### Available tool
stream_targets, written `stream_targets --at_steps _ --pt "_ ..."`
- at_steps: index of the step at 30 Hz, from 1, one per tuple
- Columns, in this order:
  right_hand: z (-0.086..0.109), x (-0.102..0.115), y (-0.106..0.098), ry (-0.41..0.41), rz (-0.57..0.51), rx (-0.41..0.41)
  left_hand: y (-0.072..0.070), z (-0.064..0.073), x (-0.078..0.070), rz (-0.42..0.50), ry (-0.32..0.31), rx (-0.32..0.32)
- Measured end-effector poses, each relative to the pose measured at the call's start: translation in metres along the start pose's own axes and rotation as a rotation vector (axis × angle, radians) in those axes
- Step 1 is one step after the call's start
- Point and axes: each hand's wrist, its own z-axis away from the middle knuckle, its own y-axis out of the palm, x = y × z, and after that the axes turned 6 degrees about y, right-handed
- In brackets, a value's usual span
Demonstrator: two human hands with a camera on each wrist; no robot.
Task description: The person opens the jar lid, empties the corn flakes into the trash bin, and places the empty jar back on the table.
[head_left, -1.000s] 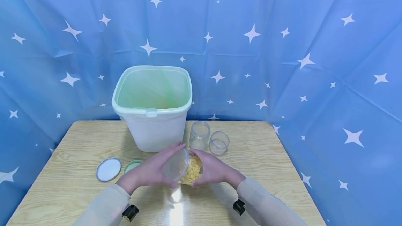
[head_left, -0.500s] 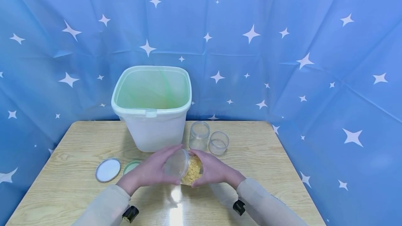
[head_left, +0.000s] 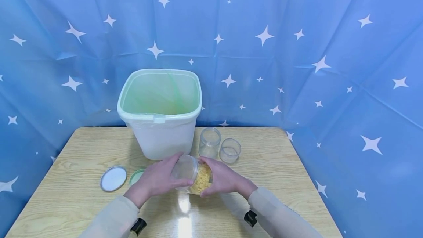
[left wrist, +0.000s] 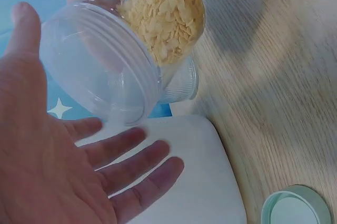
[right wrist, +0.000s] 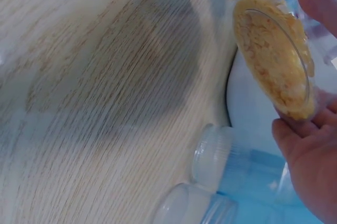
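Observation:
My right hand (head_left: pixel 226 175) grips a clear jar (head_left: pixel 203 179) of yellow flakes, lying tilted with its top toward the left. The thumb and fingers curl round the jar's sides in the right wrist view. A translucent round lid (left wrist: pixel 97 63) with a ridged rim covers the jar's mouth. My left hand (head_left: pixel 158 175) is right beside that lid, thumb on one side and fingers on the other. In the left wrist view its fingers (left wrist: pixel 131 182) are spread and relaxed, a gap showing between palm and lid.
A white bin (head_left: pixel 162 135) with a green lining stands behind the hands. Two clear containers, a taller jar (head_left: pixel 209 142) and a shorter cup (head_left: pixel 230 150), stand to its right. A white round lid (head_left: pixel 114 178) and a green round lid (head_left: pixel 136 175) lie at left on the wooden table (head_left: pixel 281 164).
My left hand has loosened and shifted slightly to the left, so more of the translucent lid shows. My right hand and the jar have barely moved.

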Motion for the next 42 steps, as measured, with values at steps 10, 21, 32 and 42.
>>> stream_targets --at_steps 10,21,32,42 --pt "0.000 0.001 -0.002 0.011 0.028 0.014 -0.007 0.002 0.012 0.170 0.361 0.095" --pt "0.001 0.002 -0.002 0.020 0.026 0.019 -0.007 0.003 0.012 0.165 0.326 0.102" --pt "-0.001 0.000 -0.001 0.015 0.005 0.009 -0.003 0.002 0.010 0.042 0.185 0.020" --pt "0.000 0.000 -0.001 0.008 0.013 0.010 -0.003 0.004 0.011 0.025 0.178 0.059"
